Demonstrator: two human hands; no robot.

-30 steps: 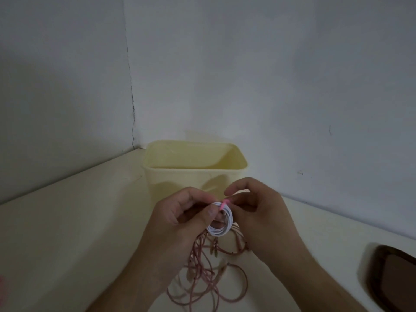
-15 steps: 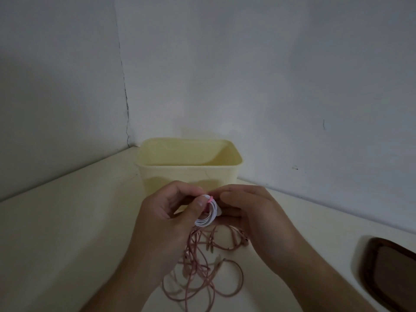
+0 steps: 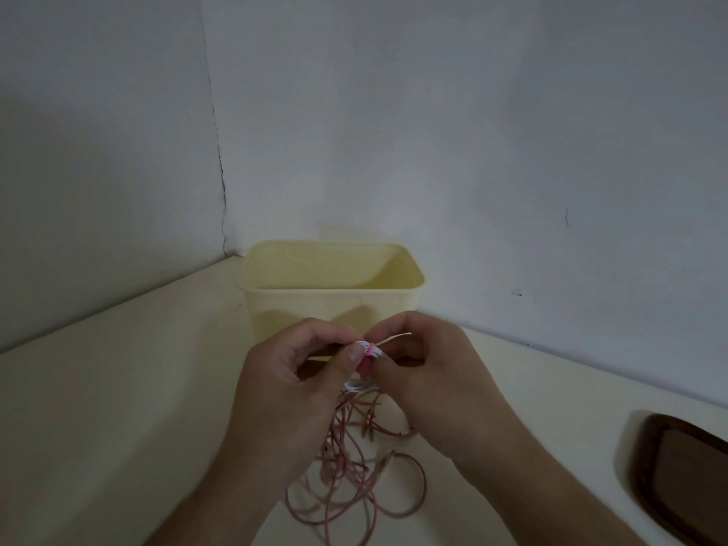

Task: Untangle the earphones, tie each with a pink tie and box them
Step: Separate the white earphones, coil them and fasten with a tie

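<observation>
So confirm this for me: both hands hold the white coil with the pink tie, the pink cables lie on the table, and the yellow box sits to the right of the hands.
Wrong on the box only. The head view shows the yellow box straight behind the left hand and right hand, against the wall. The rest holds: white coil, pink tie, pink cables on the table.

Pink-tied white earphone coil (image 3: pixel 364 364) above tangled pink earphones (image 3: pixel 354 466), near box (image 3: pixel 331 309)

Much of the coil and the box's inside stayed out of sight.

The left hand (image 3: pixel 293 392) and right hand (image 3: pixel 427 382) covered most of the white earphone coil (image 3: pixel 359 385) and pink tie (image 3: pixel 366 364); how the tie sat was unclear. The yellow box (image 3: pixel 333 297) hid its floor. The dark tray (image 3: pixel 685 478) was cut by the right edge, the pink cable tangle (image 3: pixel 354 478) partly under the wrists.
</observation>
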